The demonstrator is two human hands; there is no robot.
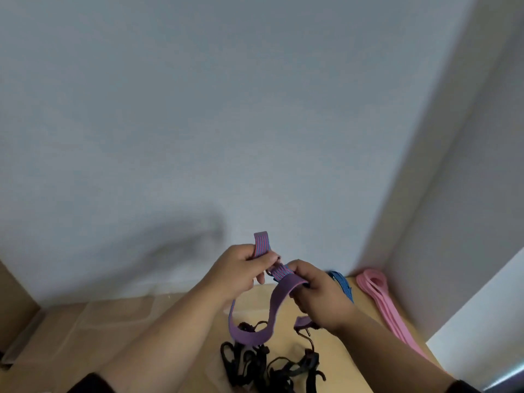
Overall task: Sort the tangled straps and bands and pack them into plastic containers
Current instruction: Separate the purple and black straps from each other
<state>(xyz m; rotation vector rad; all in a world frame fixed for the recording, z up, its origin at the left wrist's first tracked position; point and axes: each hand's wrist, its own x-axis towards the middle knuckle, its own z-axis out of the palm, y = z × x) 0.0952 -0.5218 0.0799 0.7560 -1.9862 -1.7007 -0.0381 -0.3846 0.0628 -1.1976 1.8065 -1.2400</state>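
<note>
A purple strap [276,299] with red and blue stripes is held up over the wooden table [348,344]. My left hand [241,270] pinches its upper end, which sticks up above my fingers. My right hand [314,293] grips the strap just right of that, near a metal ring. The rest of the strap hangs in a loop down to a tangle of black straps [269,364] lying on the table below my hands.
A blue strap [341,285] lies behind my right hand. A coiled pink band [380,296] stretches along the table's right edge by the wall corner. A clear plastic container [119,316] sits at the left on the table.
</note>
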